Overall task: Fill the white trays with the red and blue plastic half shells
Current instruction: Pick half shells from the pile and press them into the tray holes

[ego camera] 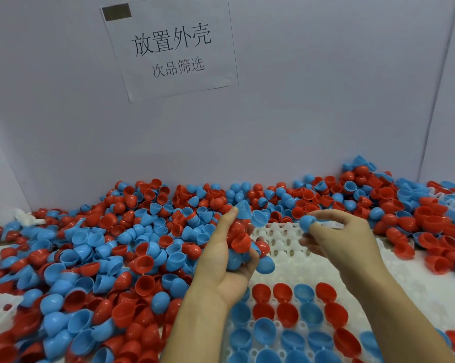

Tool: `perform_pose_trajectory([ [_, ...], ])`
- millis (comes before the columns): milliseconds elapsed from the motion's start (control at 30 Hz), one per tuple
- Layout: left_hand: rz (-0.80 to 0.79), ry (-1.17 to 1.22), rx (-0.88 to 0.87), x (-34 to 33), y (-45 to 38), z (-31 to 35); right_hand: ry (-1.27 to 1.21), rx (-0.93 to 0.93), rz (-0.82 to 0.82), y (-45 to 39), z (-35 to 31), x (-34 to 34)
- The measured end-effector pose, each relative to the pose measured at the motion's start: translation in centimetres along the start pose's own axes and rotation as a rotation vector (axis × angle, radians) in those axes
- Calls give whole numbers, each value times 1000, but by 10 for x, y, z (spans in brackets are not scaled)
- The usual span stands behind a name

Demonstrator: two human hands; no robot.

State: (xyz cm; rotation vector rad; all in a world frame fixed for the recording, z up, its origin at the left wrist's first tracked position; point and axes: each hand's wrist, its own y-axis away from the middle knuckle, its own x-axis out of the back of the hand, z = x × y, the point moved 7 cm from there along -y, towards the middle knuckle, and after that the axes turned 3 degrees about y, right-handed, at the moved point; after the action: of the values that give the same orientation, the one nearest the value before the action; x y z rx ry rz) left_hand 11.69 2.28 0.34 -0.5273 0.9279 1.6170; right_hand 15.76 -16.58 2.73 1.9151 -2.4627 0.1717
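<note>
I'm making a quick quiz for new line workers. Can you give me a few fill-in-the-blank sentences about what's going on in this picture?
1. The right hand pinches a single half shell whose colour is ____.
2. The left hand grips a ____ of red and blue shells.
3. The filled pockets of the white tray lie in its ____ rows, closest to the person.
4. The paper sign is stuck to the ____ behind the pile.

Missing words: blue; bunch; near; wall
</note>
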Motion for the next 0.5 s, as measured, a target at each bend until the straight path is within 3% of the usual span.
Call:
perform_pose_trajectory([
  [67,33,-11,-7,3,0,1,-105,-101,78,-8,13,15],
  [167,61,-18,-13,6,-1,2,-462,-272,192,-18,33,31],
  [267,53,-23,-7,5,-1,2,-695,-359,210,-20,40,30],
  [367,45,-22,-8,6,0,2,-712,-365,117,-16,34,20],
  [500,48,-31,-16,7,0,3,-410,-245,-96,-13,15,7],
])
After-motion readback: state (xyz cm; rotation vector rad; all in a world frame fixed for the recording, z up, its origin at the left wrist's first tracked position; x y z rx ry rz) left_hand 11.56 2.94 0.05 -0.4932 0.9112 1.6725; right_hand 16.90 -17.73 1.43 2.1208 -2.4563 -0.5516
